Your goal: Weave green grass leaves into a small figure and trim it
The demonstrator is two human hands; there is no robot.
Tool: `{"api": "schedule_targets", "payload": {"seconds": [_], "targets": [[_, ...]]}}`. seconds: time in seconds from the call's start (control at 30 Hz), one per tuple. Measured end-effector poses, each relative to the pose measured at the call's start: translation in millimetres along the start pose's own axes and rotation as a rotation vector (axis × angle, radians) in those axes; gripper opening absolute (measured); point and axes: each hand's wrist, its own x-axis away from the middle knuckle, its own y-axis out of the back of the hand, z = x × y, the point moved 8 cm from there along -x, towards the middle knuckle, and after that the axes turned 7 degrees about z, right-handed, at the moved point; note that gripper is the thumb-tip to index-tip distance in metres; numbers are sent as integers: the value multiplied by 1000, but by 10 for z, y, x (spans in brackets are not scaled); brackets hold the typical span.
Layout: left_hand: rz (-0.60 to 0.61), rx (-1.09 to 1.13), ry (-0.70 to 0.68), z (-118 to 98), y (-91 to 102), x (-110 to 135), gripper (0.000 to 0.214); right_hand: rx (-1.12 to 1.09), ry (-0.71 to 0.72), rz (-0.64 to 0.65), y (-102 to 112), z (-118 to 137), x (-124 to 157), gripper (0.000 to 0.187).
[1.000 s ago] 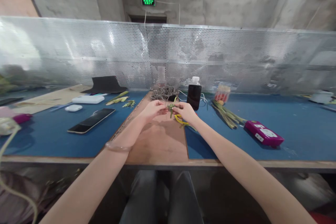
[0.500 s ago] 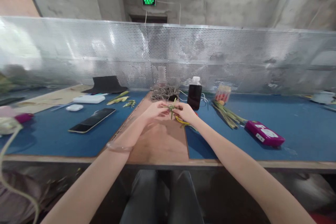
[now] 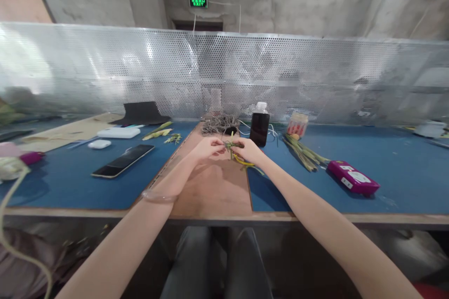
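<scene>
Both my hands meet over the bare wooden strip (image 3: 210, 191) in the middle of the bench. My left hand (image 3: 206, 148) and my right hand (image 3: 249, 149) each pinch a small bundle of green stems (image 3: 230, 144) held between them just above the wood. Thin string seems to run between the fingers and the bundle; it is too fine to be sure. Under my right hand lies something yellow (image 3: 242, 162), partly hidden by the hand. A heap of brown twine (image 3: 219, 124) sits just beyond the hands.
A dark bottle (image 3: 260, 126), a red-and-white packet (image 3: 296, 125), loose green stalks (image 3: 304, 153) and a magenta box (image 3: 352, 177) lie on the right blue mat. On the left mat are a phone (image 3: 122, 160), a white case (image 3: 118, 132) and cut stalks (image 3: 157, 131). A perforated metal screen (image 3: 224, 74) closes the back.
The hands stay together at the same spot, working the small green bundle with slight finger movements. Everything else on the bench is unchanged.
</scene>
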Motion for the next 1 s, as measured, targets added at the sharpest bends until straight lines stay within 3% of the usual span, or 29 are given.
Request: {"api": "schedule_targets", "payload": {"seconds": [0.53, 0.8, 1.0], "targets": [[28, 19, 19, -29, -19, 17, 30, -231, -4, 119, -66, -27, 2, 32], [66, 113, 8, -71, -93, 34, 30, -166, -26, 44, 9, -72, -29, 24], [70, 120, 19, -38, -79, 29, 28, -335, -107, 96, -54, -161, -32, 22]]}}
